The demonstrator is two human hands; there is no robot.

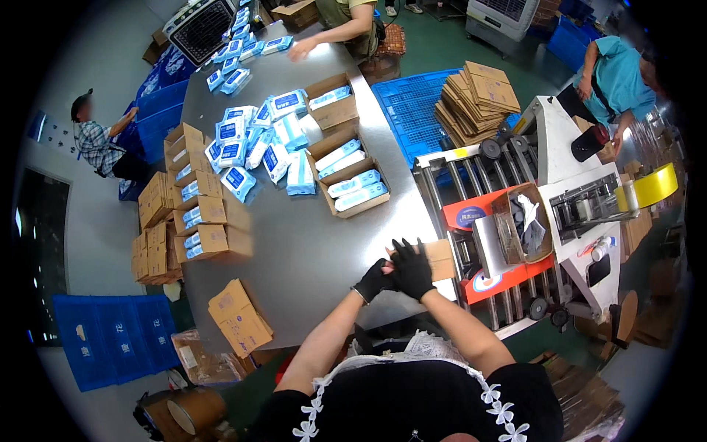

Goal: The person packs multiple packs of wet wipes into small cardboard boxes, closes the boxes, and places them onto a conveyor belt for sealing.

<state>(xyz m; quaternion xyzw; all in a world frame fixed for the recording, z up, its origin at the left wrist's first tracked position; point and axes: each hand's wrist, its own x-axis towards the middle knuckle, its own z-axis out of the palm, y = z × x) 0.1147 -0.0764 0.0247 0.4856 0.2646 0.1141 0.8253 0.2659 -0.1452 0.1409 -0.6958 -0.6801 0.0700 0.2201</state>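
My two hands, in black gloves with bare fingertips, meet over the near right part of the metal table (294, 254). My left hand (373, 282) is curled closed against my right; whatever its fingers hold, if anything, is hidden. Fingers spread and pointing away from me, my right hand (410, 269) is open and partly covers the left. A small brown cardboard box (442, 259) lies right beside my right hand, at the table's edge by the rollers; I cannot tell whether the hand touches it. Farther off stand open cartons (359, 193) holding blue-and-white wipe packs.
Loose wipe packs (234, 151) pile up mid-table. Cartons (202, 239) are stacked along the left edge, near flattened cardboard (239, 317). At right stands a roller taping machine (501, 228) with yellow tape (655, 188). Another person's arm (331, 35) reaches over the far end.
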